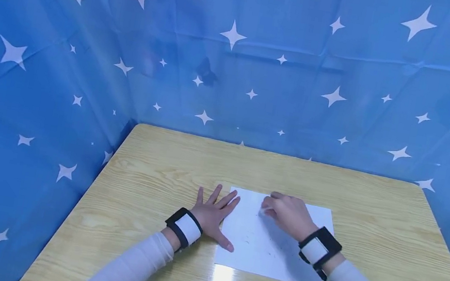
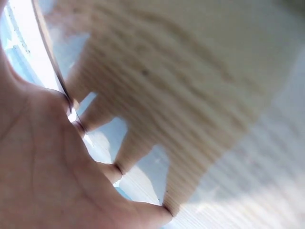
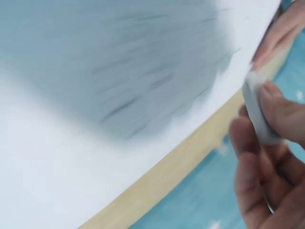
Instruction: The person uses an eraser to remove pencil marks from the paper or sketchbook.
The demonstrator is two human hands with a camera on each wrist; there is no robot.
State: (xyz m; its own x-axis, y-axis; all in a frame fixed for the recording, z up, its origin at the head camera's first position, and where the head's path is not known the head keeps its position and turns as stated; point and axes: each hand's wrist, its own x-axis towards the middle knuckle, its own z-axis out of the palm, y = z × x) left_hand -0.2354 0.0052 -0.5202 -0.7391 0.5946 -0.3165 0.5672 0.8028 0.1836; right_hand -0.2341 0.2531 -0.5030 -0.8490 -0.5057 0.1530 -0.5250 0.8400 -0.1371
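A cloth-screened booth or corner, it seems; what building it belongs to cannot be told. Blue cloth (image 1: 280,16), creased and printed with white four-pointed stars (image 1: 233,35), hangs behind the far edge of the desk (image 1: 170,151) and continues past its left and right edges. The desk has a pale wood-grain top with rounded far corners.

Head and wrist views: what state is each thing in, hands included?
Left hand: palm down, fingers spread.
Right hand: pinching a small white block.
White block: held.
Paper: lying flat, with dark marks.
Table: partly covered by paper.
Wrist straps: fastened round both wrists.
Blue curtain: hanging, creased.
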